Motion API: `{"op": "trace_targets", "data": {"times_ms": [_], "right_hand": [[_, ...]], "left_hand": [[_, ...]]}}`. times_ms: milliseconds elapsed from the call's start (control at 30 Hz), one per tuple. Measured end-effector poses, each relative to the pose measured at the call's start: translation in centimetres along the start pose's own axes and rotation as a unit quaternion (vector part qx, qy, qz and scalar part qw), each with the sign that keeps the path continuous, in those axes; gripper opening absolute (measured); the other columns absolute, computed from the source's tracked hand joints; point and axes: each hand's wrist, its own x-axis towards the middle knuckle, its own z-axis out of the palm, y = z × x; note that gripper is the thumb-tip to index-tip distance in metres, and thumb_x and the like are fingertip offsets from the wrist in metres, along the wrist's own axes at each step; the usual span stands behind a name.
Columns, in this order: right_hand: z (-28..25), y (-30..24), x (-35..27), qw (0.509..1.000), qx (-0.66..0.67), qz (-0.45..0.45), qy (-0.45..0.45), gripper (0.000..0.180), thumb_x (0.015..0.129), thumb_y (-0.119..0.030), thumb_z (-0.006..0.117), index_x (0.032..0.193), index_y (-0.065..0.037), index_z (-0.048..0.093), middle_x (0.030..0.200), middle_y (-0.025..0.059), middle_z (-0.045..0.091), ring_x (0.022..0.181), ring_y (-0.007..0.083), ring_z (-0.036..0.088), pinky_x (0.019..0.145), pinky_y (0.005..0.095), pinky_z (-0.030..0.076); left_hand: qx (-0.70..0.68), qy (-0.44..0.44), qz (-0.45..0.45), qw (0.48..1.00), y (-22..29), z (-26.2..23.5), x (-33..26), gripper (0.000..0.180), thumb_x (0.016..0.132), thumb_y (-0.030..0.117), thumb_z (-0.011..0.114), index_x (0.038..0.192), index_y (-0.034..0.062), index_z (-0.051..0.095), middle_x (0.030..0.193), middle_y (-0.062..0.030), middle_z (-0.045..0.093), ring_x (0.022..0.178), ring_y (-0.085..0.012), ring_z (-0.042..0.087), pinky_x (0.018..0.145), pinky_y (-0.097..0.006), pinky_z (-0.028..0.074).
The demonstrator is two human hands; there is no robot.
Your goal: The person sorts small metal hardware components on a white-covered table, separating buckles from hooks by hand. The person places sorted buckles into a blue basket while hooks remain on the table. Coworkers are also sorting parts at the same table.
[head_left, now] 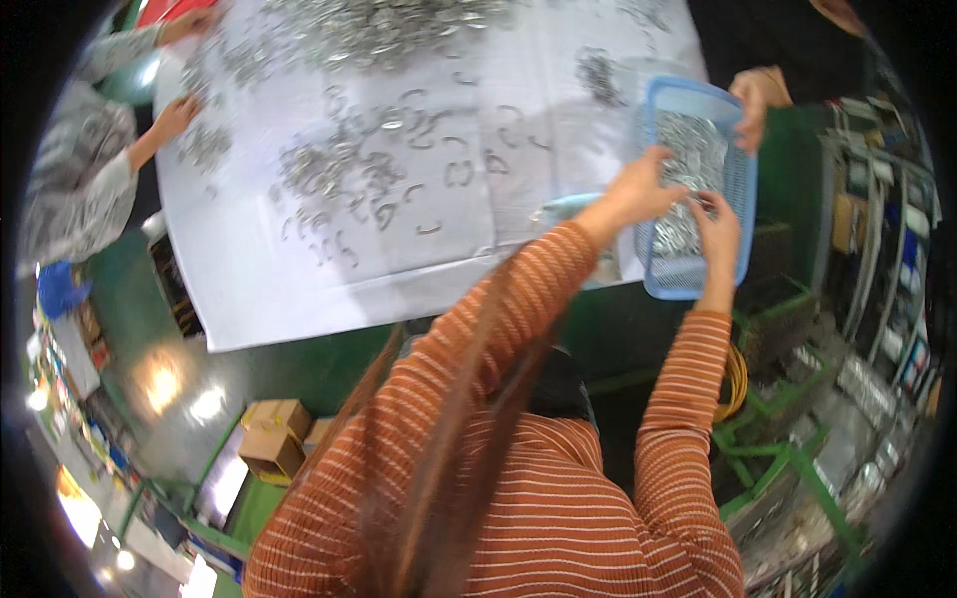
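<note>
A blue plastic basket (653, 269) at the table's right edge holds many small silvery metal pieces (690, 148). My left hand (641, 189) reaches over its left rim, the visible fingers apart above the pieces. Close beside it, my right hand (718, 237) comes in from the near side with fingers bent together at the pieces. Whatever lies between those fingertips is too small to make out. Another person's hand (756, 100) grips the basket's far right rim.
A white-covered table (399, 299) carries scattered curved metal pieces (339, 164) and a large heap (384, 25) at the far side. A co-worker's hand (177, 118) touches pieces at the left. A light-blue object (570, 206) lies under my left forearm. Green metal framing (788, 458) stands at lower right.
</note>
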Motion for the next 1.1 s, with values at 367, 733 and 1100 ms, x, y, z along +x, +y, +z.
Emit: {"op": "trace_targets", "data": {"times_ms": [367, 733, 1100], "right_hand": [[19.9, -28.1, -3.1, 0.927, 0.136, -0.322, -0.133, 0.023, 0.074, -0.008, 0.059, 0.096, -0.012, 0.062, 0.097, 0.0069, 0.059, 0.091, 0.0259, 0.057, 0.076, 0.0360, 0.046], [28.1, -38.4, -2.9, 0.881, -0.030, -0.421, -0.213, 0.018, 0.074, -0.012, 0.064, 0.093, -0.011, 0.063, 0.094, 0.0043, 0.057, 0.087, 0.0240, 0.055, 0.075, 0.0336, 0.046], [26.5, -34.7, 1.1, 0.959, 0.000, -0.276, -0.072, 0.015, 0.071, -0.016, 0.069, 0.084, -0.010, 0.064, 0.095, 0.0063, 0.054, 0.093, 0.0254, 0.053, 0.077, 0.0370, 0.045]], "left_hand": [[0.221, 0.469, -0.065, 0.852, -14.0, -30.2, -12.9, 0.026, 0.073, 0.012, 0.062, 0.097, 0.0042, 0.061, 0.096, -0.0128, 0.059, 0.093, -0.0282, 0.054, 0.083, -0.037, 0.041], [0.335, 0.390, -0.112, 0.850, -14.8, -40.3, -14.7, 0.021, 0.073, 0.018, 0.067, 0.088, 0.0034, 0.061, 0.086, -0.0066, 0.061, 0.084, -0.0238, 0.056, 0.072, -0.036, 0.044], [-0.059, 0.352, -0.184, 0.916, -11.9, -42.4, -16.6, 0.016, 0.073, 0.017, 0.070, 0.080, 0.0042, 0.064, 0.076, -0.0009, 0.062, 0.067, -0.0088, 0.053, 0.058, -0.021, 0.041]]}}
